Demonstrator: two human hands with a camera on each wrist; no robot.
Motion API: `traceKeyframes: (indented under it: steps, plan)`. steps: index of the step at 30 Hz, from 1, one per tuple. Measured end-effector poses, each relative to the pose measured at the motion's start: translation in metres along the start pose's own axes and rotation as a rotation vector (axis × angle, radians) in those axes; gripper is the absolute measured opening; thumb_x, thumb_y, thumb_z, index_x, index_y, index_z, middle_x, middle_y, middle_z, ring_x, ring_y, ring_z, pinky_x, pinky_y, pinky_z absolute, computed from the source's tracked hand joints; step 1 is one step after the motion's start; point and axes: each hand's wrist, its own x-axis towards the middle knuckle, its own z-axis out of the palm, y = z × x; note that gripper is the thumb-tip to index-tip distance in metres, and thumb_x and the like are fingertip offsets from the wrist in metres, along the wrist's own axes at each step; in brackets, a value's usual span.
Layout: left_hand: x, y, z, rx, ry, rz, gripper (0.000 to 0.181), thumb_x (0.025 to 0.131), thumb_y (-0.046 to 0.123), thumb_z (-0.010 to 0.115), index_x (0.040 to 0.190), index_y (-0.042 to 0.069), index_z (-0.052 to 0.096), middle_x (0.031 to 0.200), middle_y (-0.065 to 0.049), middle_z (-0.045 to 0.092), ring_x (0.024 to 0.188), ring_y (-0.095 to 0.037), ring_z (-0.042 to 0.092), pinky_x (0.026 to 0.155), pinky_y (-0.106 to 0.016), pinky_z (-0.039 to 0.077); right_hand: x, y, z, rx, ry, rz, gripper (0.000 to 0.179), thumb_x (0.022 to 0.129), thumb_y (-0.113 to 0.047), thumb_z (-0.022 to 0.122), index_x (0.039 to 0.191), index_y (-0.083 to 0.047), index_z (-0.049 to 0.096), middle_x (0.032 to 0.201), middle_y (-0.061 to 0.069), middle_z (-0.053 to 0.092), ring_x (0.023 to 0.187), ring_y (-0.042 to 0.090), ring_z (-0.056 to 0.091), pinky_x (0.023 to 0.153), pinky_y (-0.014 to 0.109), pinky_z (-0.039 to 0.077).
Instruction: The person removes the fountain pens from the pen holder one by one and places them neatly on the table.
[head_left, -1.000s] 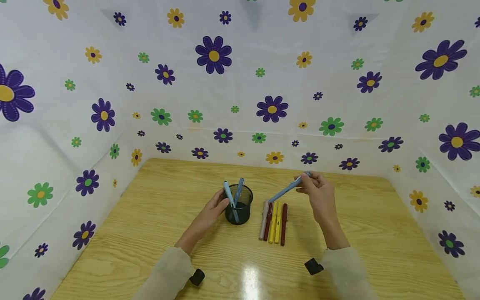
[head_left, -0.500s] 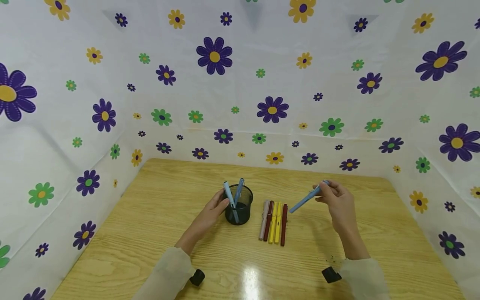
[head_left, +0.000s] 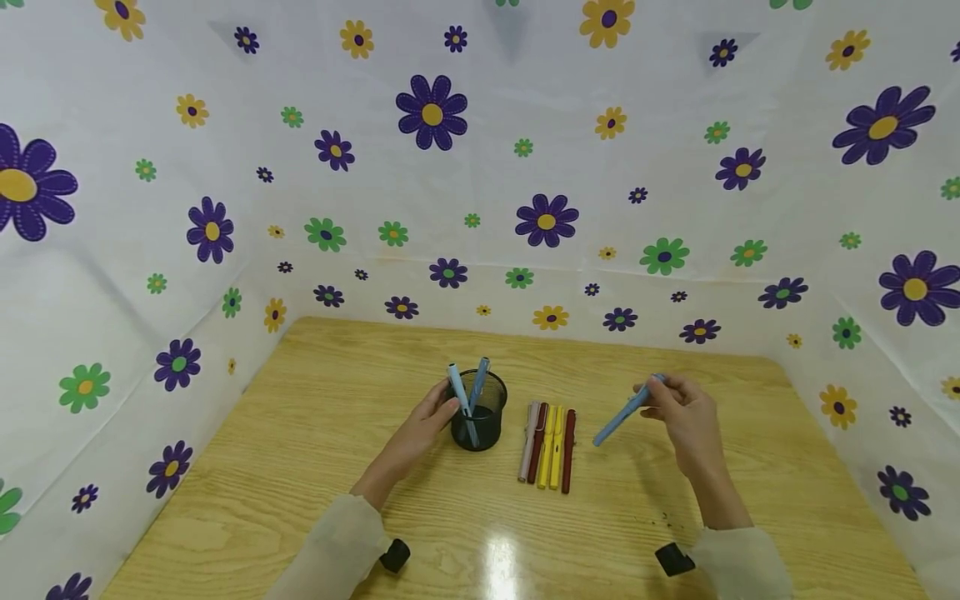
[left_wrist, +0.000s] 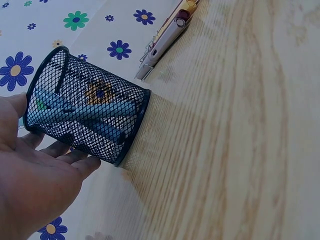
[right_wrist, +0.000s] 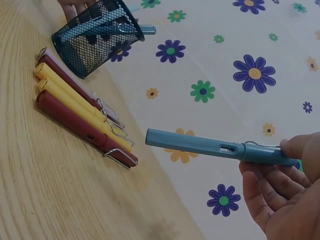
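My left hand (head_left: 408,433) holds the side of a black mesh pen holder (head_left: 483,432), thumb near the rim and fingers along the wall in the left wrist view. Two pens lean inside it, a light blue pen (head_left: 458,386) and a darker blue pen (head_left: 479,379). To the right, above the table, my right hand (head_left: 692,425) pinches a blue pen (right_wrist: 195,143) by its capped end. The pen's other end points down and left. Between the hands lies a row of pens: a greyish-pink pen (head_left: 528,446), two yellow pens (head_left: 557,450) and two dark red pens (head_left: 568,454).
The wooden table (head_left: 300,400) has a flowered white sheet (head_left: 480,183) standing along its back and sides. Small dark specks (head_left: 664,518) lie on the tabletop near my right wrist. A black wrist device (head_left: 674,559) sits by the right sleeve, another (head_left: 394,556) by the left.
My right hand has moved right and toward me with the blue pen, away from the row, and the pen is tilted more steeply. The left hand and pen holder have stayed put.
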Motion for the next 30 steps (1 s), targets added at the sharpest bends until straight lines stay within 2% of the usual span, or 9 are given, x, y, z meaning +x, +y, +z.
traceKeyframes:
  steps: [10, 19, 25, 30]
  plan:
    - [0.000, 0.000, 0.001, 0.003, 0.004, 0.002, 0.069, 0.113, 0.036, 0.045, 0.167, 0.008, 0.012, 0.171, -0.017, 0.012, 0.157, -0.033, 0.012, 0.124, -0.053, 0.020, -0.001, 0.010, 0.002, -0.082, -0.049, 0.032, 0.036, 0.106, -0.027, 0.062, 0.121, 0.006, 0.060, 0.099, -0.001, 0.077, 0.084, 0.009, 0.071, 0.076, 0.026, 0.060]
    - [0.000, 0.000, 0.001, -0.010, 0.003, 0.009, 0.068, 0.113, 0.035, 0.045, 0.167, 0.008, 0.013, 0.171, -0.018, 0.013, 0.157, -0.033, 0.012, 0.124, -0.053, 0.020, 0.000, 0.021, 0.006, -0.155, -0.079, 0.060, 0.047, 0.107, -0.029, 0.061, 0.130, 0.011, 0.056, 0.102, 0.001, 0.077, 0.084, 0.009, 0.071, 0.078, 0.028, 0.060]
    - [0.000, 0.000, 0.000, -0.005, 0.008, 0.008, 0.068, 0.113, 0.035, 0.045, 0.167, 0.008, 0.013, 0.171, -0.017, 0.013, 0.157, -0.033, 0.013, 0.124, -0.053, 0.020, 0.000, 0.027, 0.008, -0.173, -0.104, 0.056, 0.051, 0.108, -0.029, 0.059, 0.134, 0.014, 0.053, 0.109, 0.012, 0.075, 0.085, 0.008, 0.070, 0.080, 0.032, 0.061]
    - [0.001, -0.002, 0.000, -0.003, 0.009, 0.005, 0.069, 0.112, 0.037, 0.046, 0.167, 0.008, 0.014, 0.171, -0.017, 0.013, 0.157, -0.032, 0.012, 0.124, -0.053, 0.019, -0.001, 0.027, 0.009, -0.181, -0.112, 0.081, 0.049, 0.108, -0.026, 0.059, 0.135, 0.014, 0.053, 0.110, 0.014, 0.075, 0.086, 0.009, 0.070, 0.079, 0.031, 0.061]
